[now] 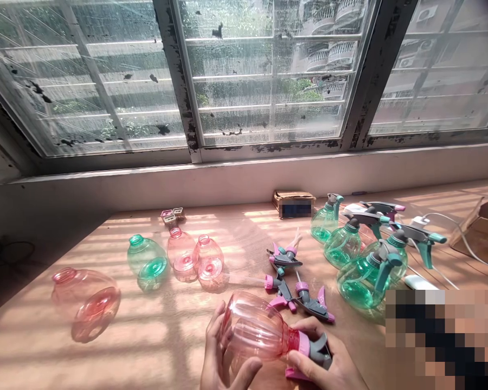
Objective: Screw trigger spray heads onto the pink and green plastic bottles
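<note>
A clear pink spray bottle (254,327) lies tilted on its side between my two hands, its neck to the right. My left hand (223,352) cups the rounded base, thumb in front and fingers behind. Around the pink collar of the grey spray head (319,349) my right hand (329,355) is closed, thumb and fingers on either side. The spray head sits at the bottle's mouth; whether it is fully tight I cannot tell. Just beyond the bottle lie several loose grey-and-pink spray heads (282,287), one with teal parts.
Headless bottles stand at left: a pink one (87,303), a green one (147,262) and two more pink ones (209,262). Several green bottles with spray heads (361,279) crowd the right. A cardboard box (294,203) and small blocks (173,216) sit near the window wall. A pixelated patch covers the lower right.
</note>
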`<state>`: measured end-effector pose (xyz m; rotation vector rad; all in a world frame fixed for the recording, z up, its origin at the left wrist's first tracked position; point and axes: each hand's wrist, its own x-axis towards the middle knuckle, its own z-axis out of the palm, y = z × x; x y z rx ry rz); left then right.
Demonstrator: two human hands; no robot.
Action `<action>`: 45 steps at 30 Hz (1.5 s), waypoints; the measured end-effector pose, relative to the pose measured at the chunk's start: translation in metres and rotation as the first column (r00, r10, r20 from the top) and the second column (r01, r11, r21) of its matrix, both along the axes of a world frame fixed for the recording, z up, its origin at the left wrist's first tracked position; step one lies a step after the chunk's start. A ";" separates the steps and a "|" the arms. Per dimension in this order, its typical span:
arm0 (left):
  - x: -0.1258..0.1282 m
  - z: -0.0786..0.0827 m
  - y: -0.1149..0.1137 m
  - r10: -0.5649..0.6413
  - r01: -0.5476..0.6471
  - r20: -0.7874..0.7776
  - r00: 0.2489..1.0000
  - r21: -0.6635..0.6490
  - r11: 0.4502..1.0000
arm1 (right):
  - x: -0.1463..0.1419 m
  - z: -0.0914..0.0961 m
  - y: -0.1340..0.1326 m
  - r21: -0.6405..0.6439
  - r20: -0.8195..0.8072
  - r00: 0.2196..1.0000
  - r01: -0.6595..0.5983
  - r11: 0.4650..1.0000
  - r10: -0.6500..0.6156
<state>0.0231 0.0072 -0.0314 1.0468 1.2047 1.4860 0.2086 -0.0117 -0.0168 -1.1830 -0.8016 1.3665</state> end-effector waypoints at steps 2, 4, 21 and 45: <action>0.001 0.004 0.000 0.016 -0.016 0.002 1.000 -0.015 1.000 | -0.001 0.000 0.000 0.009 0.018 1.000 -0.003 1.000 0.002; 0.001 0.003 0.000 0.019 -0.019 -0.003 1.000 -0.022 1.000 | 0.000 0.000 0.001 0.028 0.007 1.000 -0.012 1.000 0.012; -0.003 0.001 0.000 -0.031 0.031 0.007 0.999 -0.053 0.998 | -0.002 0.008 -0.001 0.014 -0.052 0.999 -0.010 1.000 0.011; -0.007 -0.018 0.004 -0.005 0.010 -0.138 0.990 0.034 0.999 | 0.004 0.004 0.001 -0.009 -0.081 0.997 0.005 1.000 -0.006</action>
